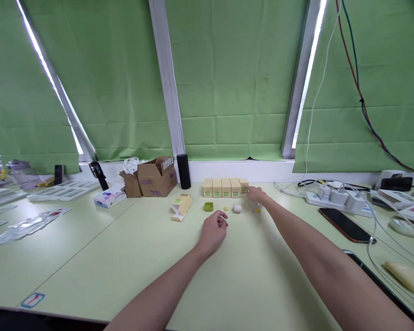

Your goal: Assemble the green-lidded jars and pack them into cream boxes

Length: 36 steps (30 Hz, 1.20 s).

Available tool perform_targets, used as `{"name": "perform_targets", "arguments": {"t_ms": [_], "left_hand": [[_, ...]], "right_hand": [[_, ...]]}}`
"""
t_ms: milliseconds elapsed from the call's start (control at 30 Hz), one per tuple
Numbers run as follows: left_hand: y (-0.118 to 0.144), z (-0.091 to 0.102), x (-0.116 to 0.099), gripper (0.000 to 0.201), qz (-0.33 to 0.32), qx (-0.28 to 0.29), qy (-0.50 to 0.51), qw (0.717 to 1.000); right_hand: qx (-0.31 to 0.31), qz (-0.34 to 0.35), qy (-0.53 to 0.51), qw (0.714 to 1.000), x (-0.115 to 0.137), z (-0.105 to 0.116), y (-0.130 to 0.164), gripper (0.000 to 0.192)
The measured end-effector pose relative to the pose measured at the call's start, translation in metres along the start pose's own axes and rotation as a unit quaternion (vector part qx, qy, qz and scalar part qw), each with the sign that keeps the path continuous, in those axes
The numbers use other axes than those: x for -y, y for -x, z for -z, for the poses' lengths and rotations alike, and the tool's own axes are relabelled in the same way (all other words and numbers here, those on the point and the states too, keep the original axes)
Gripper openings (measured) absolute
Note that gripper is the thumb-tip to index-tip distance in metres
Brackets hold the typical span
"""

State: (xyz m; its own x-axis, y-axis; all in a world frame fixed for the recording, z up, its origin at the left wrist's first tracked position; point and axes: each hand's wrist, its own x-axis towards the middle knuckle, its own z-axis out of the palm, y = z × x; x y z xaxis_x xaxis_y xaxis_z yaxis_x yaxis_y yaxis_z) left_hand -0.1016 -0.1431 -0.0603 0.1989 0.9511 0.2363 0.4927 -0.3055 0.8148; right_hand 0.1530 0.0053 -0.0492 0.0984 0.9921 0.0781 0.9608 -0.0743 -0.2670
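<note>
At the right end of a row of several small beige boxes (226, 187) with green-edged labels, my right hand (256, 194) has its fingers closed on the last small box (243, 183). My left hand (213, 231) hovers low over the table, fingers loosely curled and apart, holding nothing. Just beyond it lie a small green tray-like piece (209, 207), a tiny yellow piece (226, 208) and a pale pink roll-like piece (237, 208). An opened beige carton (182, 206) lies to their left. Under my right wrist is a small clear item with yellow (258, 210), partly hidden.
An open brown cardboard box (155, 179) and a black cylinder (183, 171) stand at the back, near a tissue pack (109, 196). White trays (64, 191) lie on the left. To the right are a power strip (338, 202), loose cables and a phone (347, 225).
</note>
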Motion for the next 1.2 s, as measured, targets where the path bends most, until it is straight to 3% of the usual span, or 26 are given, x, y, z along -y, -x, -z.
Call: {"name": "perform_targets", "arguments": {"t_ms": [233, 367, 467, 567, 767, 967, 1200], "left_hand": [[0.001, 0.0, -0.001, 0.026, -0.009, 0.006, -0.036, 0.999], [0.0, -0.001, 0.002, 0.025, -0.027, 0.006, -0.06, 0.998], [-0.001, -0.002, 0.006, 0.025, -0.035, 0.003, -0.083, 0.996], [-0.004, -0.001, 0.01, 0.025, -0.039, 0.001, -0.103, 0.994], [-0.008, 0.002, 0.012, 0.023, -0.033, -0.021, -0.115, 0.993], [-0.017, 0.015, 0.006, 0.022, -0.01, -0.067, -0.143, 0.987], [-0.045, 0.04, 0.009, 0.041, 0.003, -0.124, -0.234, 0.964]], "right_hand": [[-0.063, -0.012, -0.013, 0.998, 0.006, 0.013, 0.032, 0.029], [-0.138, -0.011, -0.029, 0.99, 0.022, 0.019, 0.064, 0.035], [-0.16, 0.007, -0.05, 0.986, 0.036, 0.019, 0.092, 0.036], [-0.141, 0.026, -0.071, 0.987, 0.051, 0.016, 0.123, 0.029], [0.005, 0.095, -0.042, 0.995, 0.071, 0.002, 0.18, 0.021], [-0.022, 0.127, -0.044, 0.991, 0.073, -0.019, 0.205, 0.015], [-0.035, 0.164, -0.034, 0.985, 0.069, -0.022, 0.207, 0.017]]}}
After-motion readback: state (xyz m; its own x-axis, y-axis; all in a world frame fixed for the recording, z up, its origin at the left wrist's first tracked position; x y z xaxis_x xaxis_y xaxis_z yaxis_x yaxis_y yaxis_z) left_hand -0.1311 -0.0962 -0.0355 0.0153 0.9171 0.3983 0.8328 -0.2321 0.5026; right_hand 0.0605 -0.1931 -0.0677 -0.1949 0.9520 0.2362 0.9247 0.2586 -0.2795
